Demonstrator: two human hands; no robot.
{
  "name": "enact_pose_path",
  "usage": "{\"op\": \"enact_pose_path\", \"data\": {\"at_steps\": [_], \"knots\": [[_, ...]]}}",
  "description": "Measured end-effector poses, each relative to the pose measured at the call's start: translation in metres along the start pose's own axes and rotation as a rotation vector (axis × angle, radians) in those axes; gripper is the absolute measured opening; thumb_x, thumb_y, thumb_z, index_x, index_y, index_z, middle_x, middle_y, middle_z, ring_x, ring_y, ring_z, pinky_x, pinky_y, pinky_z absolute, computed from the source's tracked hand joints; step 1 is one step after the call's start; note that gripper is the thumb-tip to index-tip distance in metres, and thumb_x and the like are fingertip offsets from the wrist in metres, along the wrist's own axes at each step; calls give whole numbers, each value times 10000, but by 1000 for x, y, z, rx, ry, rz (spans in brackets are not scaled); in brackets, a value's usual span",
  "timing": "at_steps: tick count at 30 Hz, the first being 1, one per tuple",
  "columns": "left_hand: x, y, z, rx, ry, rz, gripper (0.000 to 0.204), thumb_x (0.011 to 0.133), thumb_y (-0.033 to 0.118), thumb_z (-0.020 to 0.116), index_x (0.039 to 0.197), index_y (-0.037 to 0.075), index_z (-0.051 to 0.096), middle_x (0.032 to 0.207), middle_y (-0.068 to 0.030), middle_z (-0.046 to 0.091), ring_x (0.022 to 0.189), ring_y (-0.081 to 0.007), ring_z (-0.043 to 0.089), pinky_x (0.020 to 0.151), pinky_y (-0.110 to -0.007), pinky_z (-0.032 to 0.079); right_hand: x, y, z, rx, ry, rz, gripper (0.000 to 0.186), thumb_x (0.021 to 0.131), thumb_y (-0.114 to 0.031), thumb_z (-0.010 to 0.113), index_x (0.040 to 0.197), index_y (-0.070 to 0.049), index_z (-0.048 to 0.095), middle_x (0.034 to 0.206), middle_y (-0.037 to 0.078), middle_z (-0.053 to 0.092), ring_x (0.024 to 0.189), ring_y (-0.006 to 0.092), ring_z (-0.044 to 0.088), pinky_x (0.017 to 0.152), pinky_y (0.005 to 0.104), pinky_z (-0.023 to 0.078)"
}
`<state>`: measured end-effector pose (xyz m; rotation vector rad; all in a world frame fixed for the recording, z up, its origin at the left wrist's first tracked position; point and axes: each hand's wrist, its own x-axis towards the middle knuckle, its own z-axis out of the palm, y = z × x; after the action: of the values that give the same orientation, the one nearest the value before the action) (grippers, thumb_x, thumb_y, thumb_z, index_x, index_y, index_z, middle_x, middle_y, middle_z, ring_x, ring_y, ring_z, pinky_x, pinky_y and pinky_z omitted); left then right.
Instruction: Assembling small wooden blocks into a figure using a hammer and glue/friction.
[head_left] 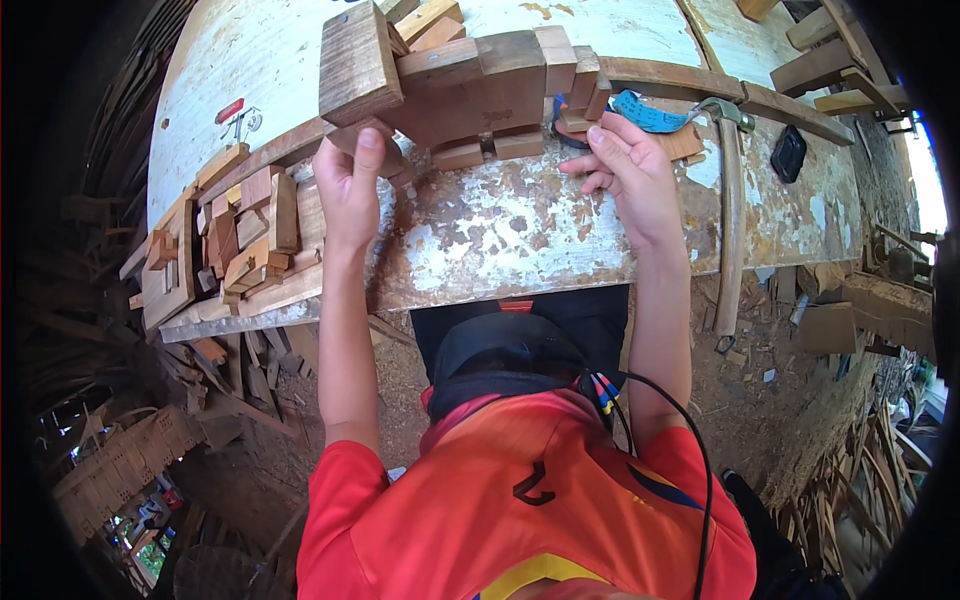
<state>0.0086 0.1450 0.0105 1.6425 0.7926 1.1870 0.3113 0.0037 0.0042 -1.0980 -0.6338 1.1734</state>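
Note:
A wooden assembly of joined blocks (470, 100) is tilted up over the near part of the workbench, with a large square-ended block (358, 65) at its left and small stepped blocks (585, 80) at its right end. My left hand (350, 185) is closed round the lower left of it, thumb up along the wood, its other fingers partly hidden. At the right end, my right hand (628, 170) has its thumb and forefinger on the lowest small block, while its other fingers curl loosely beneath. Part of the assembly's far side is hidden from view.
On the worn, paint-flaked workbench (500, 240) lie a claw hammer (732, 200), a blue strap (650, 113), and a small black tray-like thing (789, 155). Several wood offcuts (225, 235) are piled at the left. A long wooden rail (670, 78) crosses behind the assembly.

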Motion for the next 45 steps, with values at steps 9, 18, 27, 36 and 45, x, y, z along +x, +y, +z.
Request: {"op": "enact_pose_path", "data": {"at_steps": [9, 18, 27, 36, 45], "knots": [[15, -3, 11, -176, 39, 32, 513, 1103, 518, 686, 1066, 7, 701, 789, -26, 682, 611, -99, 618, 557, -269, 509, 4, -4, 0, -20, 0, -16, 562, 1082, -172, 736, 1528, 105, 535, 1285, 206, 751, 937, 255, 826, 676, 248, 643], [23, 0, 27, -197, 120, 33, 483, 1069, 492, 750, 1048, 12, 702, 802, -45, 708, 517, -61, 541, 432, -250, 434, 10, -5, -3, 20, -21, -38, 395, 1100, -180, 714, 1393, 70, 629, 1212, 177, 765, 975, 251, 822, 744, 271, 656], [1, 33, 40, -249, 259, -266, 498, 1103, 505, 691, 1127, 10, 740, 931, -54, 764, 625, -60, 617, 516, -246, 466, -14, -12, 10, -40, -123, -110, 197, 1136, -154, 622, 1239, 12, 648, 1214, 170, 763, 1007, 253, 811, 767, 316, 666], [-34, 31, 29, -265, 269, -698, 461, 1129, 424, 668, 1223, -22, 734, 1076, -114, 798, 878, -165, 798, 787, -299, 658, -32, 7, 21, -140, 6, -10, 166, 1056, -130, 759, 1125, 1, 684, 1080, 88, 749, 886, 153, 779, 660, 260, 586], [-37, 30, 20, -228, 237, -720, 474, 996, 338, 870, 1247, -39, 732, 1124, -143, 801, 894, -175, 803, 779, -311, 671, -35, 14, 29, -407, 178, -94, 184, 1025, -57, 780, 1129, 37, 661, 1404, 154, 672, 861, 133, 775, 644, 235, 576]]}}
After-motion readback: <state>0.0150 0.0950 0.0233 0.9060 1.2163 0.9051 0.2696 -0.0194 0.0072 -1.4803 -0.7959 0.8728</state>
